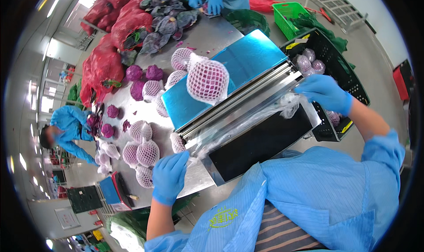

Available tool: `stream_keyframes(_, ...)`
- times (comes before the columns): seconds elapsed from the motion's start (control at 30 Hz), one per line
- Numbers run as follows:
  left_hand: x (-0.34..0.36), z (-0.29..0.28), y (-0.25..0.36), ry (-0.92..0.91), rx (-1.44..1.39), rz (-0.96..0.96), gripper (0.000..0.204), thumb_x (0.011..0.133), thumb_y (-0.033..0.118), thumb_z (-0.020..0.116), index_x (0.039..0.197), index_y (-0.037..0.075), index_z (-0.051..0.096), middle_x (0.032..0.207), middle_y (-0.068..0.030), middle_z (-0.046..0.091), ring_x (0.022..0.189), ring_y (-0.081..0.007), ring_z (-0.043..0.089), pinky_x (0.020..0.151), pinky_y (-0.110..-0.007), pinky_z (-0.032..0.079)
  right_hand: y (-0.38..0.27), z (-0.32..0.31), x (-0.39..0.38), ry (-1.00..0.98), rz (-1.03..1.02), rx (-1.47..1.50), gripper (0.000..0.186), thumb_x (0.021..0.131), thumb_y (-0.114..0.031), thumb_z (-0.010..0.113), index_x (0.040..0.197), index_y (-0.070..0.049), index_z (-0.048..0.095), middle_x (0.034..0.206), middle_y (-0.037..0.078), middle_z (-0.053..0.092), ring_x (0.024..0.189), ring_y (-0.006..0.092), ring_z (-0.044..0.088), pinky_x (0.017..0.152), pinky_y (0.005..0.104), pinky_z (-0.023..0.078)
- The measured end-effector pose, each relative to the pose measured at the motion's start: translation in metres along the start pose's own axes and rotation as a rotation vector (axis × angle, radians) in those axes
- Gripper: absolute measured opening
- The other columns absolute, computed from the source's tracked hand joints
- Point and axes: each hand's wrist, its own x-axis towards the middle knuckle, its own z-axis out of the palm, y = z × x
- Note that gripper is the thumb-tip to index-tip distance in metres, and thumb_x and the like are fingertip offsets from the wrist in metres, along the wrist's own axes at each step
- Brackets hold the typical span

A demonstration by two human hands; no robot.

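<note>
A film wrapping machine [265,150] with a black plate, metal rails and a blue top lies before me. Clear plastic film [247,121] stretches across it, bunched near its right end. My left hand [170,177], in a blue glove, is closed at the film's left end, its fingertips pinching the edge. At the other end my right hand [326,94], also gloved, is closed on the bunched film. On the blue top rests a purple cabbage in a white foam net [207,80]. Beside the machine's left end lies a small white net piece [177,142].
Several netted cabbages [148,154] and bare purple cabbages [137,90] sit on the metal table [194,181]. A black crate [357,84] with wrapped cabbages stands at right. Red mesh sacks [100,71] and loose leaves lie far left. Two co-workers in blue handle cabbages.
</note>
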Motion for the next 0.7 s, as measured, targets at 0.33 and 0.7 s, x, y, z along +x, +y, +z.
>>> stream_keyframes(0.33,0.09,-0.102,0.021,0.798,-1.1,-0.234,0.049,0.101,0.03,0.045,0.133,-0.005,0.051,0.133,-0.0161,0.057,0.107,-0.0267,0.063,0.085,-0.038,0.054,-0.089,-0.047,0.084,0.59,-0.631,0.385,0.042,0.098,-0.019,0.05,0.136,0.0,0.05,0.14,0.015,0.052,0.132,0.0262,0.047,0.113,0.0396,0.033)
stream_keyframes(0.7,0.198,0.085,-0.112,-0.117,-0.872,-0.226,0.138,0.055,0.021,0.094,0.155,0.005,0.001,0.157,-0.0185,0.025,0.142,-0.0263,0.03,0.117,-0.038,0.024,0.016,0.091,0.243,-0.272,-0.452,-0.679,0.129,0.056,-0.075,0.074,0.155,-0.013,0.019,0.156,0.02,0.026,0.141,0.0456,0.026,0.108,0.0701,0.016)
